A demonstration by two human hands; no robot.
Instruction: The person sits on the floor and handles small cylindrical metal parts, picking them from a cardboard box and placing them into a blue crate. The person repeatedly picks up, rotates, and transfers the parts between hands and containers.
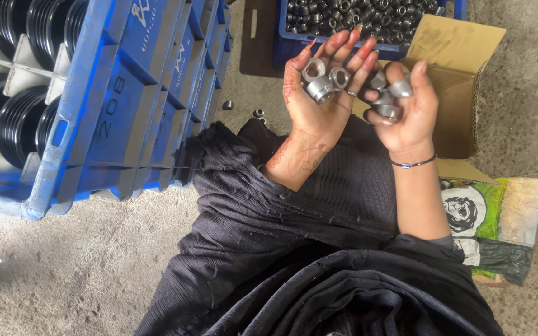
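My left hand [325, 93] is held palm up over my lap, fingers spread, with three silver metal nuts [322, 79] lying on the palm. My right hand [406, 112] is right beside it, fingers curled around several more metal nuts [388, 98]. The two hands touch at the fingers. Beyond them stands a blue crate of metal nuts [356, 18]. My black garment [319, 249] covers my lap below.
A large blue crate [126, 112] holding black rubber rings [7, 118] stands at the left. An open cardboard box [459, 81] lies at the right, beside a printed sack [493, 224]. Loose nuts [244, 109] lie on the concrete floor.
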